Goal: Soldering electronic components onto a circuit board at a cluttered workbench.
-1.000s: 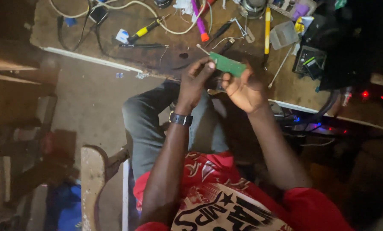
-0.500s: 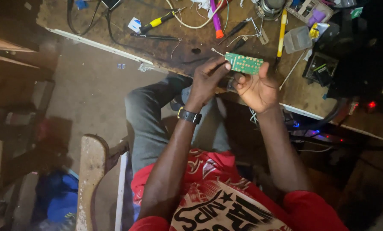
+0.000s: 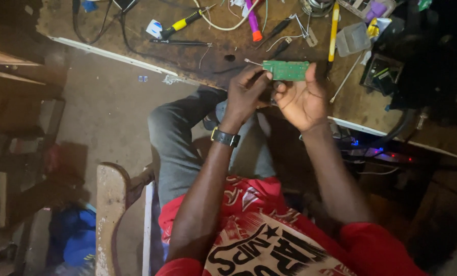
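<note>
Green rectangular circuit board, one, flat and thin, held upper centre of frame above the scarred wooden workbench. Left hand pinches its left end; right hand grips its right end. One black wristwatch sits on the left wrist.

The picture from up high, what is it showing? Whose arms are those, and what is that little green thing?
The camera sits on a person's head and looks down, so you see that person's own arms, lap and red shirt from above. There is no machine here, just two bare hands. The left hand, with a dark watch on its wrist, and the right hand together hold a small green circuit board, the flat kind found inside electronic things. They hold it up just over the edge of a worn wooden workbench. On the bench lie a yellow-handled screwdriver, a pink marker, a yellow pen-like tool, a clear plastic box and loose wires. The right side is too dark to make out well.
</note>
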